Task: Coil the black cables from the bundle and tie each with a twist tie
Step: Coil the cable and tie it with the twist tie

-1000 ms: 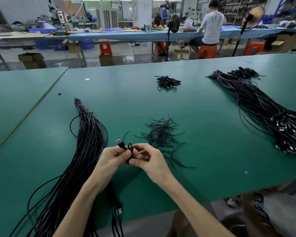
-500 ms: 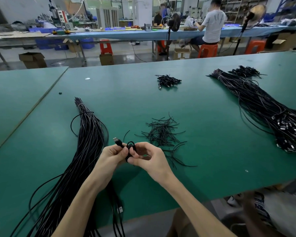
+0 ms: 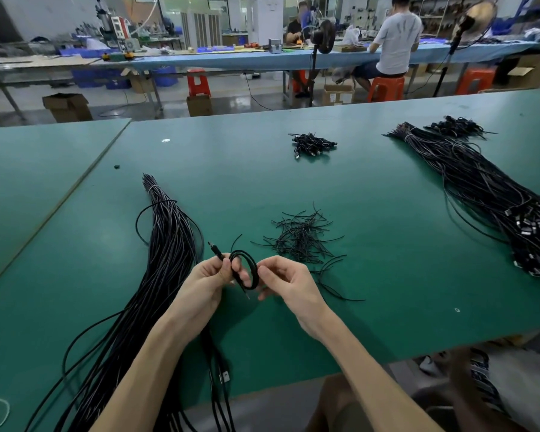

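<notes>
Hands meet above the green table: the left hand pinches a small black cable coil, its plug poking up-left, while the right hand touches the coil's right side with fingertips, fingers loosely curled. A long cable bundle lies left; loose twist ties just beyond; finished coils farther. No readable writing shows.

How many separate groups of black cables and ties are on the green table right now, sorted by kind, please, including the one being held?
Long uncoiled cable bundles: 2, left and right
Piles of finished coils: 2, middle and far right
Twist tie piles: 1
Coil in hand: 1, held by the left hand, right hand alongside
Total: 6
</notes>
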